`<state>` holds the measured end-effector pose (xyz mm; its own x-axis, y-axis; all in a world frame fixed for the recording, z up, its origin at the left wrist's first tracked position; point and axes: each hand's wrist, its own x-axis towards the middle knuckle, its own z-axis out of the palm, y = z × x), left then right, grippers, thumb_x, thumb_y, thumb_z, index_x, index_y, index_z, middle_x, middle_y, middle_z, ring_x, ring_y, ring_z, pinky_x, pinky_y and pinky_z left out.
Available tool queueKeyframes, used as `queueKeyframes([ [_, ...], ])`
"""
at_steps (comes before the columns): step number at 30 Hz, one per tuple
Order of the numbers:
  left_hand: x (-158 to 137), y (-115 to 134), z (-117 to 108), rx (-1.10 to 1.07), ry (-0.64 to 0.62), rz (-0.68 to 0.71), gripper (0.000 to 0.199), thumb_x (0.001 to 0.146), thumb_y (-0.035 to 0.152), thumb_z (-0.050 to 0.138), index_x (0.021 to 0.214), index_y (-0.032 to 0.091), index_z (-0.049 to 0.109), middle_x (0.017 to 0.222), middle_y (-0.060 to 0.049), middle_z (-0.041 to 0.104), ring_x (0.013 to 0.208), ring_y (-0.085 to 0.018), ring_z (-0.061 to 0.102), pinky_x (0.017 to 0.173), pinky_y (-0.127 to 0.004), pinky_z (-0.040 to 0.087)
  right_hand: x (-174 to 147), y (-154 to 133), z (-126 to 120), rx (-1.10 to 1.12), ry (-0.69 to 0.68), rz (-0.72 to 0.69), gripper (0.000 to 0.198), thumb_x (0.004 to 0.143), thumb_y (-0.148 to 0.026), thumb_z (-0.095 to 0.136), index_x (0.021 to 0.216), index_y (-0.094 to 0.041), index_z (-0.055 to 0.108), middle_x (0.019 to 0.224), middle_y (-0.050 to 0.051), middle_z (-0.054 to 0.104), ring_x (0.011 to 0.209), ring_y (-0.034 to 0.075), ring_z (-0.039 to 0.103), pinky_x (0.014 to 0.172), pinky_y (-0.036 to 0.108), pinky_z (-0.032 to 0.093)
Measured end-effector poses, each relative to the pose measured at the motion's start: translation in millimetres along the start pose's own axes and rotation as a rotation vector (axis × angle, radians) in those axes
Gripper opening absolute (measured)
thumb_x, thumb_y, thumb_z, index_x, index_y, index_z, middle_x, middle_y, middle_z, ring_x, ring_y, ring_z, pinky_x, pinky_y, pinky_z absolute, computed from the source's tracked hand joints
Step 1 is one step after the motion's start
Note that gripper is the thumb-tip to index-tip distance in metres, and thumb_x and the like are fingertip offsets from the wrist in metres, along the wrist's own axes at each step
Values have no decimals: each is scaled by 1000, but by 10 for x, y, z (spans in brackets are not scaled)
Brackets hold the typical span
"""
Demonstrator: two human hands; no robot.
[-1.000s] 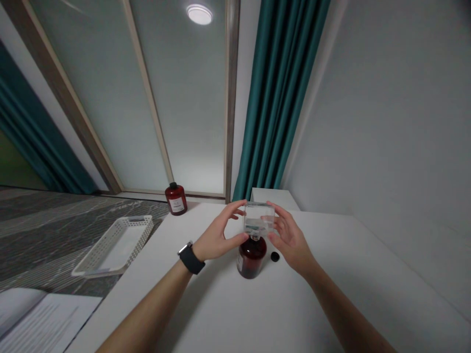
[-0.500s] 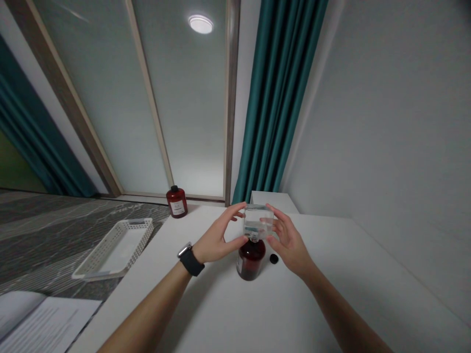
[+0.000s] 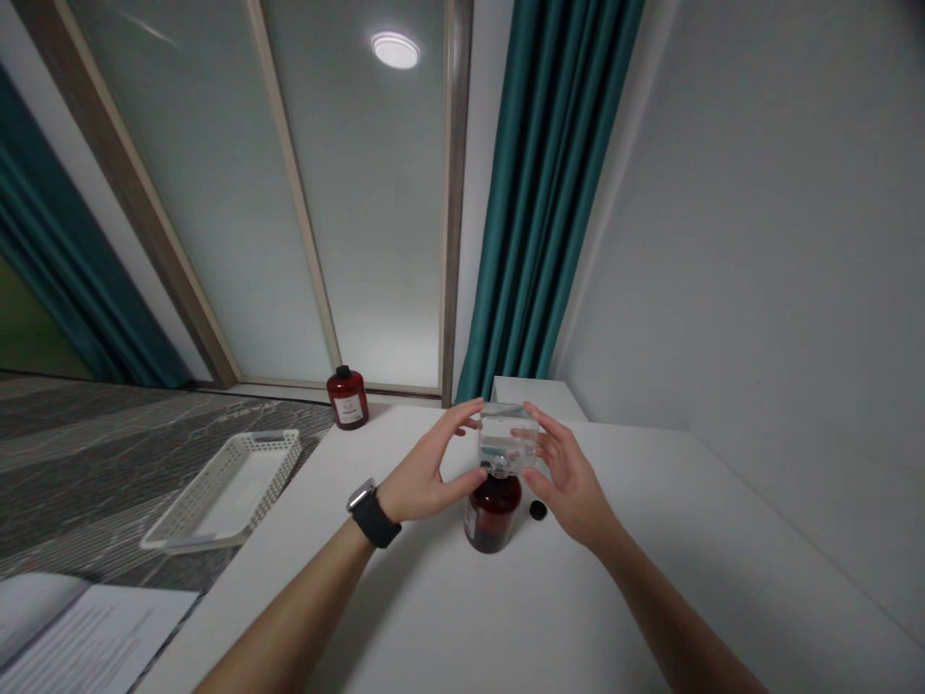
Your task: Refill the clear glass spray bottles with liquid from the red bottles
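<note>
A clear, boxy transparent container point(image 3: 508, 436) is held between my two hands, right over the neck of a dark red bottle point(image 3: 494, 518). My left hand point(image 3: 426, 472), with a black watch at its wrist, grips the container's left side, fingers at the top and thumb low. On the opposite side my right hand point(image 3: 570, 482) grips it in the same way. The bottle stands upright on the white table point(image 3: 448, 617), its pale label facing left. Whether the container touches the bottle's mouth I cannot tell. A small round black cap point(image 3: 538, 510) lies just right of the bottle.
Another dark red bottle point(image 3: 348, 397), black-capped and labelled, stands at the table's far left corner. Left of the table are a white perforated basket point(image 3: 160, 530) and an open book point(image 3: 93, 636). A white box-like block point(image 3: 541, 393) sits behind my hands, near the teal curtain point(image 3: 553, 193).
Almost nothing differs. Both hands keep their hold on the clear container over the bottle, and the view has shifted very slightly.
</note>
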<state>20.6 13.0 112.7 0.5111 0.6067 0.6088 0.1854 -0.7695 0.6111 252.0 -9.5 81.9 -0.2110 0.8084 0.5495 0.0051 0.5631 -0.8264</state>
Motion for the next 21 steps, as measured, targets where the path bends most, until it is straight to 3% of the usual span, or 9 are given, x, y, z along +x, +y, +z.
queueKeyframes([
  [21, -22, 25, 0, -10, -6, 10, 74, 84, 22, 66, 148, 26, 31, 156, -14, 34, 133, -34, 44, 107, -55, 41, -14, -65, 9, -64, -16, -32, 53, 92, -36, 63, 140, -40, 40, 160, 7, 27, 132, 29, 49, 109, 56, 40],
])
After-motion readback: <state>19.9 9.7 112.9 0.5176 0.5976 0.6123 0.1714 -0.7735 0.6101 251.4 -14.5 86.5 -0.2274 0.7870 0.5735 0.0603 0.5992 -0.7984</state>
